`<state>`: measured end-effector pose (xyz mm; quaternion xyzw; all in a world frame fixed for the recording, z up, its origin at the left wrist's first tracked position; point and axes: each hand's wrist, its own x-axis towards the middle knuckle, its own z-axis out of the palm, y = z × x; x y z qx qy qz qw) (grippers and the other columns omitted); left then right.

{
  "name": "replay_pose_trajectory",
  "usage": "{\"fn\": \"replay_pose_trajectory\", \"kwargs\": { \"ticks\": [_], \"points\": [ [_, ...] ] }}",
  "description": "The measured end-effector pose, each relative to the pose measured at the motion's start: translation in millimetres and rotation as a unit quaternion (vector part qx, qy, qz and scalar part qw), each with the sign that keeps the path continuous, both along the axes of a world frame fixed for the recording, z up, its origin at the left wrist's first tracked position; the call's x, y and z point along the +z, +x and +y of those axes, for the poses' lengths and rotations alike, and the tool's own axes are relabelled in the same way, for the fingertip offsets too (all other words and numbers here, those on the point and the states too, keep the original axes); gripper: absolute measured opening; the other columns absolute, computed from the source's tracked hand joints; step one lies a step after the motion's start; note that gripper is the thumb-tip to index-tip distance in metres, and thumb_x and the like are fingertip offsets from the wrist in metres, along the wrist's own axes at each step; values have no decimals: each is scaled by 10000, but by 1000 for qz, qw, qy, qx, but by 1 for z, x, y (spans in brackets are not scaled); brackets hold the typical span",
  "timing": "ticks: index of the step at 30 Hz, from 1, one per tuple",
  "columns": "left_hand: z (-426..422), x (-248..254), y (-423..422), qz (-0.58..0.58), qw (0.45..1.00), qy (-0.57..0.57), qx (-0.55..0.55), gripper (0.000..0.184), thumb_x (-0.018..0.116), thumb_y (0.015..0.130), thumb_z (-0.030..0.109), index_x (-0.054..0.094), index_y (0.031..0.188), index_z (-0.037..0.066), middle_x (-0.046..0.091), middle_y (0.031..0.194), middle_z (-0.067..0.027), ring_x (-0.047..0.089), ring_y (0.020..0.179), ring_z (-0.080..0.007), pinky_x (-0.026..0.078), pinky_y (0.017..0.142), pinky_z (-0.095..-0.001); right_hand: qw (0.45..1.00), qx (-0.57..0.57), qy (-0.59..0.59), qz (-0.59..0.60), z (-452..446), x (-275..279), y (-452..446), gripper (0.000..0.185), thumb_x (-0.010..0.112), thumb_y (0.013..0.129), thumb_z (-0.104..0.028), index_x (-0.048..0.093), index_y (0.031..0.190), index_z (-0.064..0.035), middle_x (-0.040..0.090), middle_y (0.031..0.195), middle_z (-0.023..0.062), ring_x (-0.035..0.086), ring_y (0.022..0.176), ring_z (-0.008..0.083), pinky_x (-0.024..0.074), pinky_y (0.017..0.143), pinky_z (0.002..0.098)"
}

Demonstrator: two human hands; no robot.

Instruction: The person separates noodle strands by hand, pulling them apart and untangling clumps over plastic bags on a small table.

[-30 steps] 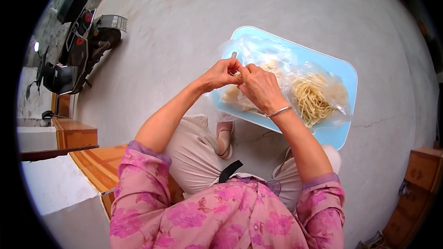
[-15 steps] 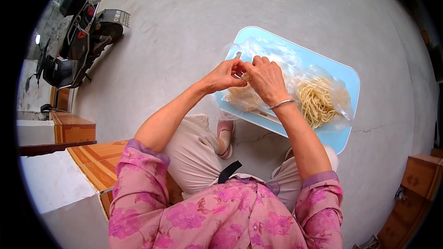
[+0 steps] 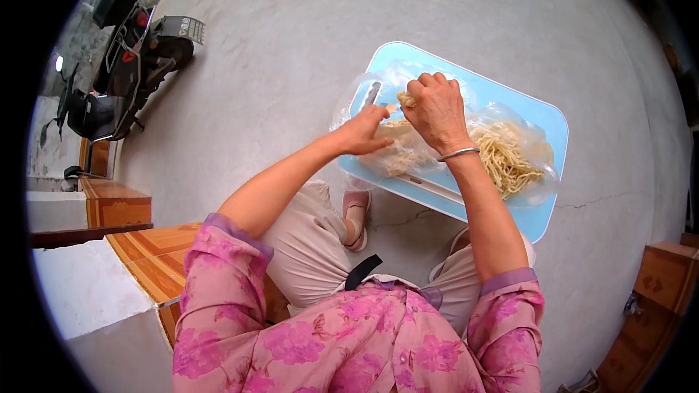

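Note:
My right hand (image 3: pixel 437 110) is closed over the light-blue tabletop (image 3: pixel 535 110), with a small clump of pale noodles (image 3: pixel 406 100) sticking out between its fingers. My left hand (image 3: pixel 362 131) is beside it on the left, fingers apart, at the edge of a clear plastic bag (image 3: pixel 345 113). Pale food (image 3: pixel 399 154) lies in that bag under the hands; its kind is hard to make out through the plastic. Right of my right wrist, a heap of yellowish noodles (image 3: pixel 507 162) rests on another clear bag (image 3: pixel 540 151).
The low table has slot handles (image 3: pixel 371 94) and stands on a grey concrete floor (image 3: pixel 291 51) before my knees. A parked scooter (image 3: pixel 127 65) is at the upper left. Tiled steps (image 3: pixel 156 251) are on the left, brown tiled blocks (image 3: pixel 664 276) at the right.
My hands, together half a second ago, have parted. The right has moved slightly right with the noodle clump; the left has dropped lower and its fingers have spread.

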<state>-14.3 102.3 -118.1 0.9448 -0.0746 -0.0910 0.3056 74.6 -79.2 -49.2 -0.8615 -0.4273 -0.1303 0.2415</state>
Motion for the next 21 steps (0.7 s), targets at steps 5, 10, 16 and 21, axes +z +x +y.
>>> {"fn": "replay_pose_trajectory", "kwargs": {
  "ticks": [5, 10, 16, 21],
  "points": [
    [-22, -33, -7, 33, 977, 201, -66, 709, 592, 860, 304, 252, 1377, -42, 467, 1128, -235, 490, 1056, -374, 455, 868, -441, 993, -19, 105, 42, -2, 20, 4, 207, 752, 661, -197, 618, 740, -59, 605, 783, 83, 568, 801, 266, 424, 718, 394],
    [-21, -38, -8, 43, 975, 204, -74, 724, 556, 874, 302, 218, 1392, -73, 467, 1143, -237, 487, 1063, -371, 457, 867, -445, 949, -17, 278, 149, -16, 55, 12, 257, 785, 693, -232, 649, 766, -26, 626, 739, 79, 591, 676, 217, 476, 618, 335],
    [-23, -28, -2, 65, 971, 220, -73, 680, 583, 857, 286, 281, 1351, -72, 462, 1170, -241, 476, 1089, -379, 451, 879, -455, 778, 48, 500, 379, -46, 94, 9, 295, 769, 789, -243, 669, 921, 0, 673, 846, 35, 605, 747, 77, 487, 638, 212],
    [-9, -29, 7, -12, 972, 212, -100, 397, 619, 838, 299, 575, 1098, 2, 565, 1105, -229, 545, 1016, -361, 459, 839, -430, 739, -6, 563, 369, -81, 110, 11, 337, 755, 802, -289, 667, 976, -14, 665, 856, 36, 600, 758, 84, 503, 648, 229]
  ]
}}
